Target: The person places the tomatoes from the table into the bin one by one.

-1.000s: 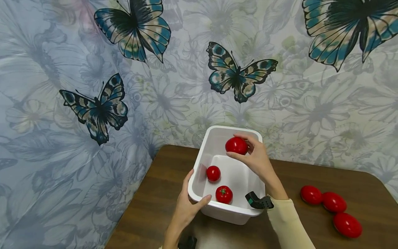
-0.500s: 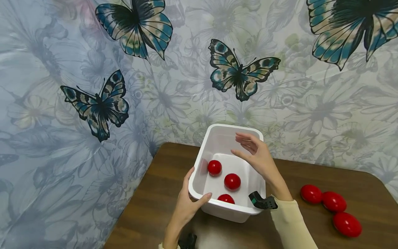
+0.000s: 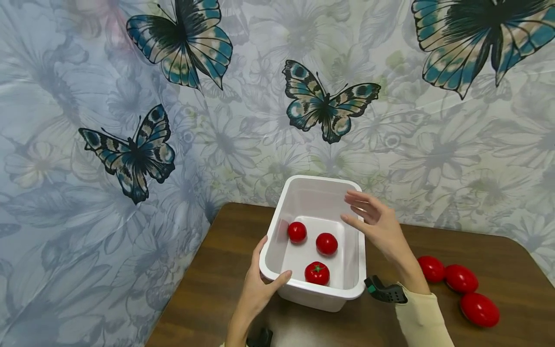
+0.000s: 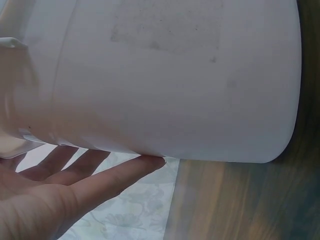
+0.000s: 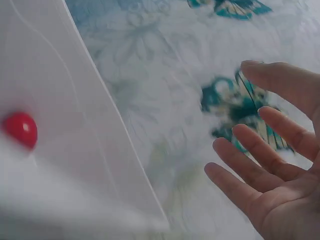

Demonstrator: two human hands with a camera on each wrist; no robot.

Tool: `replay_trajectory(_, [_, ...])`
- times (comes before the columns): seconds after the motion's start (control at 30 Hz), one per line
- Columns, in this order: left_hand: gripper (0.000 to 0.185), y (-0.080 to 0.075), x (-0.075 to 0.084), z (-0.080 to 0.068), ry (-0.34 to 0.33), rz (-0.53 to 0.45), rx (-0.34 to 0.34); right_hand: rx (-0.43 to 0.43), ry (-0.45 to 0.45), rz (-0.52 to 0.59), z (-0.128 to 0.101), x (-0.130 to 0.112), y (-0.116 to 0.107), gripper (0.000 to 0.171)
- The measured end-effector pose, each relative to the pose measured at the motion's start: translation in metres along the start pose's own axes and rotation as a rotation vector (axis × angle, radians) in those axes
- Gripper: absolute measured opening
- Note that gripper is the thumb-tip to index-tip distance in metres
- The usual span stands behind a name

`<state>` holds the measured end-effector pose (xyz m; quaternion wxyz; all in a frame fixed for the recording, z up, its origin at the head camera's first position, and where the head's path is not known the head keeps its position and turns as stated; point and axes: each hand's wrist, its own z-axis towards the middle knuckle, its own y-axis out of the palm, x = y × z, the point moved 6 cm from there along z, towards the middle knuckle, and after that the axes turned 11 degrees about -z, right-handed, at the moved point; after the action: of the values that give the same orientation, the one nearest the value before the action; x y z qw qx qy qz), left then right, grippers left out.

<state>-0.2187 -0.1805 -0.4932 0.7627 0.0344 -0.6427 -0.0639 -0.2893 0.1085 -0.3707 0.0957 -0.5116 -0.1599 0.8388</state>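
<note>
My left hand [image 3: 257, 284] grips the near left corner of a white plastic tub [image 3: 316, 296], thumb over the rim and fingers along the outer wall. In the left wrist view its fingers [image 4: 115, 177] lie against the tub wall [image 4: 175, 100]. Inside the tub are three tomatoes: one at the left [image 3: 297, 232], one in the middle [image 3: 326, 244], and one with a green stem end [image 3: 317, 273] by the near wall. My right hand [image 3: 379, 224] hovers over the tub's right rim, fingers spread and holding nothing. The right wrist view shows this bare palm [image 5: 285, 210] beside the tub.
Three more red tomatoes lie in a row on the brown wooden table [image 3: 208, 289] at the right: a far one [image 3: 431, 269], a middle one [image 3: 461, 278] and a near one [image 3: 479, 309]. Behind the table stands a wall covering [image 3: 243, 130] with butterflies.
My right hand let go of a tomato inside the tub, and that tomato rolled toward the middle. The hand then moved right, to the rim. My left hand keeps its grip.
</note>
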Motion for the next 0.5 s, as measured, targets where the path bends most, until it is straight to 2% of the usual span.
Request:
replay_trajectory(0.13, [0.096, 0.003, 0.000, 0.000, -0.004, -0.005, 0.001, 0.109, 0.000, 0.093, -0.025, 0.019, -0.049, 0.056])
replay_trajectory(0.3, [0.095, 0.003, 0.002, 0.000, 0.001, -0.013, -0.002, 0.200, 0.077, 0.200, -0.065, 0.052, -0.110, 0.059])
replay_trajectory(0.4, [0.094, 0.002, 0.002, -0.001, -0.002, -0.019, 0.001, 0.251, 0.129, 0.232, -0.086, 0.072, -0.135, 0.060])
replay_trajectory(0.5, [0.094, 0.005, 0.000, -0.001, -0.005, -0.033, -0.006, 0.283, 0.183, 0.228, -0.103, 0.090, -0.151, 0.059])
